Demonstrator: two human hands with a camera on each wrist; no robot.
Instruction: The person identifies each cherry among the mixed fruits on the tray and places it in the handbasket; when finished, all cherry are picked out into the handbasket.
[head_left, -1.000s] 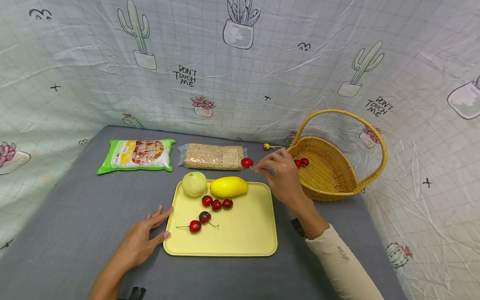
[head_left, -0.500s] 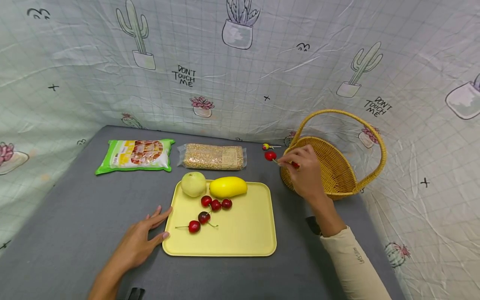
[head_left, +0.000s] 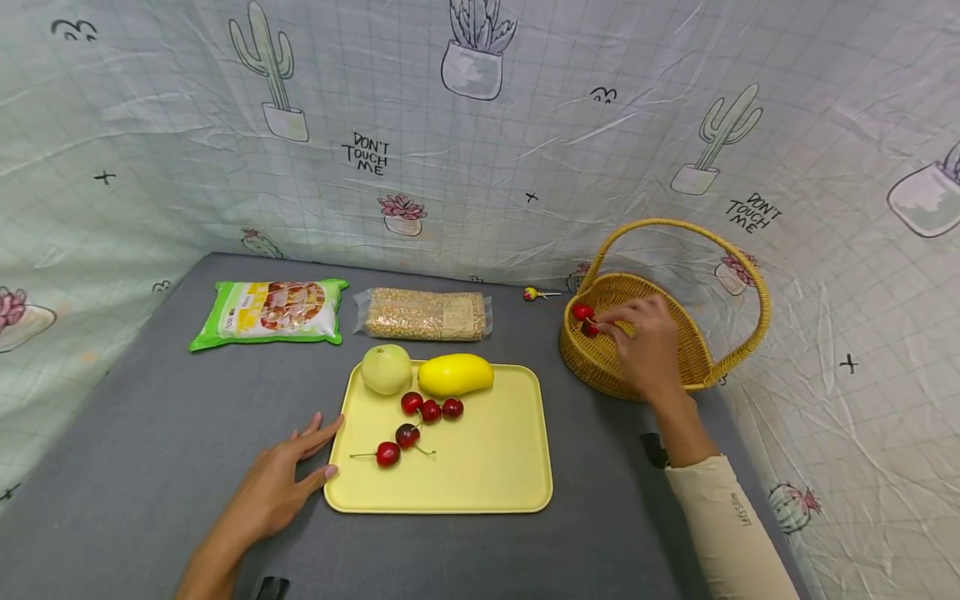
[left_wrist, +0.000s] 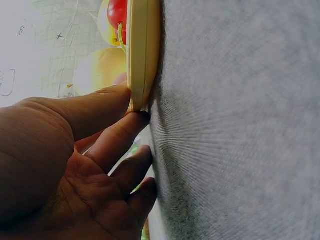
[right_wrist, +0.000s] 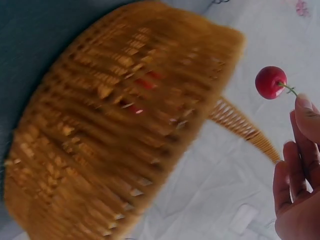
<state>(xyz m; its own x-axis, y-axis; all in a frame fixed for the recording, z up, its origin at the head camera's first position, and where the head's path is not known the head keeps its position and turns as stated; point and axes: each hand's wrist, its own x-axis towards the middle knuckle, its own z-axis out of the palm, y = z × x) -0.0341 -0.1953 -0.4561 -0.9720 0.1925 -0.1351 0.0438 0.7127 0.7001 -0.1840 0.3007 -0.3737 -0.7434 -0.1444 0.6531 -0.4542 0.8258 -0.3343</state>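
My right hand (head_left: 647, 343) is over the wicker basket (head_left: 600, 379), pinching a red cherry (head_left: 582, 312) by its green stem between thumb and fingertip. In the right wrist view this cherry (right_wrist: 270, 82) hangs above the basket's rim. Close by in the head view, a darker cherry (head_left: 590, 329) shows inside the basket. My left hand (head_left: 281, 479) lies at the left edge of the yellow tray (head_left: 487, 475), fingers extended and thumb and forefinger touching the rim. On the tray are several cherries (head_left: 387, 454), a yellow mango (head_left: 455, 375) and a round pale green fruit (head_left: 386, 369).
Behind the tray lie a green-and-white food packet (head_left: 270, 312) and a clear bag of yellow kernels (head_left: 423, 314). A small lollipop (head_left: 531, 293) sits left of the basket. The basket's tall handle (head_left: 761, 300) arches over its opening. A printed cloth (head_left: 480, 167) hangs behind the table.
My right hand has moved right with the cherry, from over the table beside the kernel bag to over the basket. The left hand has stayed at the tray's edge.
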